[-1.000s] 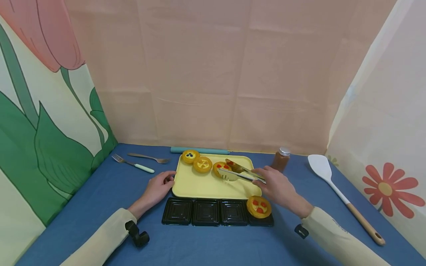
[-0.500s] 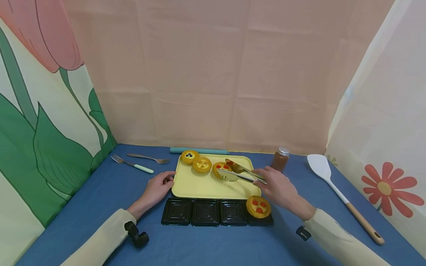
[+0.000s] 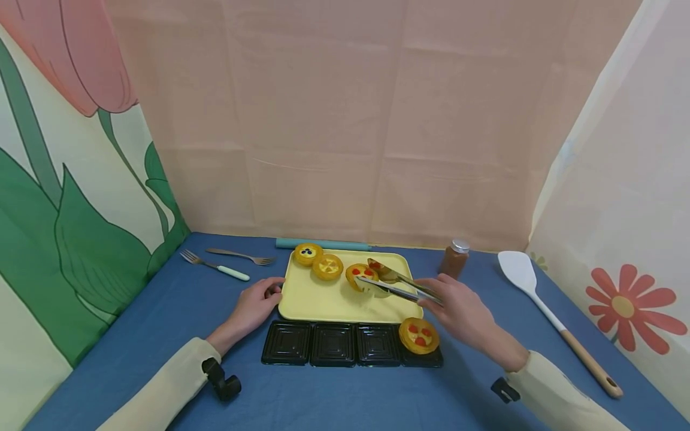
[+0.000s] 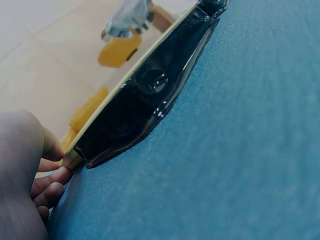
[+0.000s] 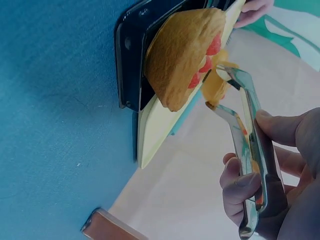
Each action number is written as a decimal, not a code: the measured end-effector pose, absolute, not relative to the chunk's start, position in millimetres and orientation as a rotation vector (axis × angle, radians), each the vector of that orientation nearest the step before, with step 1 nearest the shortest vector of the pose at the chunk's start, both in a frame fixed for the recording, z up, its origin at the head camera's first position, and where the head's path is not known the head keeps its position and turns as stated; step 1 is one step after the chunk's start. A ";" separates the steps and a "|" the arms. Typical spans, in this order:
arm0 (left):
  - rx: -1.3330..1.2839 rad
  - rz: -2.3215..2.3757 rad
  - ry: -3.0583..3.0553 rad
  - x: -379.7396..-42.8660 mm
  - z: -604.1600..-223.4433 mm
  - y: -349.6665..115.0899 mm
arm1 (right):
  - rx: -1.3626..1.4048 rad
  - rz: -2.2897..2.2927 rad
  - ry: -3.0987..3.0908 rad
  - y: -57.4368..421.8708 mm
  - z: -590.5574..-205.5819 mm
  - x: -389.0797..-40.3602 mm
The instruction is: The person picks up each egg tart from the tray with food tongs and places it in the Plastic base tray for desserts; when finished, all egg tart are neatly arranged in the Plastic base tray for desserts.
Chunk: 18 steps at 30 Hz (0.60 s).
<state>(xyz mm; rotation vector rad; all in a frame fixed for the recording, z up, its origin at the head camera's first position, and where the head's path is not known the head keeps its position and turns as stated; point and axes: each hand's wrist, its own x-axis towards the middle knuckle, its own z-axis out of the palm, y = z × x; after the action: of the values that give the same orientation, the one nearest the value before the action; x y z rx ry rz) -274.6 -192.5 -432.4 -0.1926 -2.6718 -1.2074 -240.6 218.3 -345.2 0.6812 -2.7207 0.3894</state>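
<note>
My right hand (image 3: 458, 305) grips metal serving tongs (image 5: 255, 145), thumb on one arm and fingers curled round the other. The parted tips of the tongs stand at the right side of a red-topped tart (image 3: 358, 274) on the yellow tray (image 3: 323, 305). Left of it on the tray lie a yellow-topped tart (image 3: 327, 267) and one with dark berries (image 3: 308, 254). At the tray's left edge my left hand (image 3: 256, 308) pinches the rim between thumb and fingers. Another red-topped tart (image 5: 182, 55) sits in the rightmost compartment of a black plastic tray (image 3: 334, 344) in front.
Two forks (image 3: 232, 272) lie to the left on the blue cloth. Behind the yellow tray is a teal roll (image 3: 345, 245). A brown jar (image 3: 454, 261) with a silver lid stands at the back right, and a white spatula (image 3: 520, 269) with a wooden handle lies farther right.
My right hand has shifted a little right and toward me, and the tongs' tips have moved slightly right. The left hand and the tarts look unmoved.
</note>
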 end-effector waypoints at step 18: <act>-0.201 -1.207 -2.666 -274.8 -432.6 -193.1 | 0.635 0.436 -2.765 236.1 -340.5 -197.4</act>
<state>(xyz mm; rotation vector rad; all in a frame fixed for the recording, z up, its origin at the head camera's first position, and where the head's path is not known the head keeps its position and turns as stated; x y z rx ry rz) -274.8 -193.1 -432.6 -0.2010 -2.6655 -1.2072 -197.4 236.1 -340.5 0.6348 -2.7651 0.4364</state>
